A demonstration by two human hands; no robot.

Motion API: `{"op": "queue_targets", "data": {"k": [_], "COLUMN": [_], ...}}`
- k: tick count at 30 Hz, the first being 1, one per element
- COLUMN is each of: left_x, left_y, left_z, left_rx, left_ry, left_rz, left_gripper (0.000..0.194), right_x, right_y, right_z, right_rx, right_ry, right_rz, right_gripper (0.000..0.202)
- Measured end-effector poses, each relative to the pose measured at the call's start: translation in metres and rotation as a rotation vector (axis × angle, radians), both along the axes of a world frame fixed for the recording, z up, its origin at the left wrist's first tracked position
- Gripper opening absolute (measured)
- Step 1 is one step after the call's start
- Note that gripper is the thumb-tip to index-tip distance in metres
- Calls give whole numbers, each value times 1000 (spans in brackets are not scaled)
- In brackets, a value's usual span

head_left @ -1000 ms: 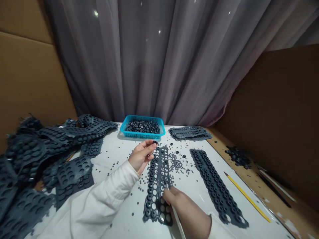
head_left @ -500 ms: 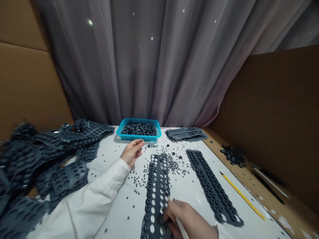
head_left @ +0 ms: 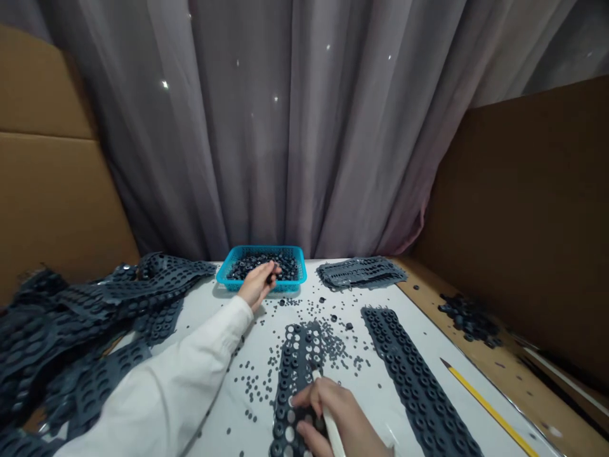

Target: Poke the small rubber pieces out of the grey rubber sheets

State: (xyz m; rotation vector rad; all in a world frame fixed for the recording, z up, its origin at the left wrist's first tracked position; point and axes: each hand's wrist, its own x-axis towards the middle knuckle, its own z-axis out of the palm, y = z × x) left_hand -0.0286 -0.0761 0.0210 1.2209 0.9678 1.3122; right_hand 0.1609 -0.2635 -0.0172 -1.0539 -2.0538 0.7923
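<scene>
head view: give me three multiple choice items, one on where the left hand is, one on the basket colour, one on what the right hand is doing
1. Where is the left hand?
A. at the basket
B. on the yellow pencil
C. off the table

2. What colour is the basket?
A. red
B. blue
C. white

3. The right hand is
A. empty, raised in the air
B. holding a white tool on the punched rubber strip
C. gripping the curtain

Answers: 1 A, its fingers reach over the rim; 2 B, bright blue mesh walls; 3 B, the tool sits in its grip over the strip.
</scene>
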Motion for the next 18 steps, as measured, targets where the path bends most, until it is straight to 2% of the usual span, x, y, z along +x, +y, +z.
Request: {"op": "queue_targets", "data": {"k": [2,4,5,7,9,10,12,15,18], "left_x": [-2,-5,-8,-13,-20,-23,-29,-34,-33], "left_y": [29,47,51,52,47,43,35,16,-16], "left_z": [1,1,-1,-8,-17,-22,-29,-32,-29], "left_rx": [39,71,125,330,508,546,528,521,569], "left_ry": [99,203,321,712,1057,1149,1171,1195,1209], "left_rz": [46,73,63,2,-61,-78,-84,-101,-49], "left_gripper": [55,62,68,71,49,35,19,21,30], "right_x": [-2,-1,0,3,5,5,0,-15,-31], "right_y": [4,6,6,4,1,-1,-7,-19,-35], "right_z": [-16,-23,-23,-20,-17,-17,-24,-47,-66], "right_rx": [26,15,9,11,34,46,77,170,255], "right_ry": [17,39,52,69,69,61,23,-83,-148], "right_rz": [8,-22,-42,-65,-23,23,158,348,461], "right_gripper": [27,26,25,25,25,25,24,18,17]}}
